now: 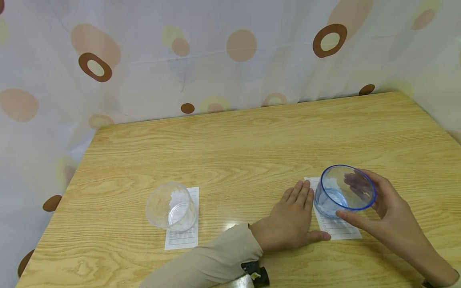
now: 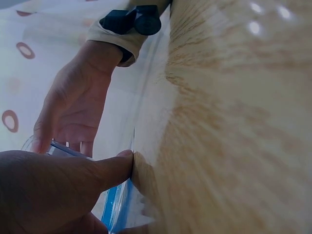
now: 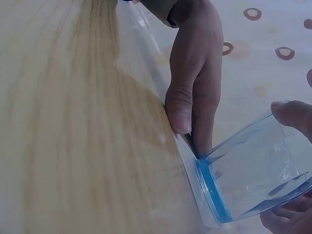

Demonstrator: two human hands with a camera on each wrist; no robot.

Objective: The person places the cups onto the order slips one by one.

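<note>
A clear blue-rimmed glass (image 1: 327, 206) stands on a lined paper slip (image 1: 338, 230) at the right of the table. My right hand (image 1: 394, 218) grips it from the right, thumb on the near side and fingers round the far side. Flat on the table just left of the glass lies my left hand (image 1: 289, 218), fingers straight, fingertips and thumb tip at the paper's left edge. The right wrist view shows the blue base (image 3: 212, 190) of the glass low on the paper, close to the left hand.
To the left, a second clear glass (image 1: 185, 218) stands on another lined paper slip (image 1: 181, 240). Both sit on a wood-grain table (image 1: 234, 148). A white curtain (image 1: 216, 72) with brown and peach dots hangs behind the table and along its sides.
</note>
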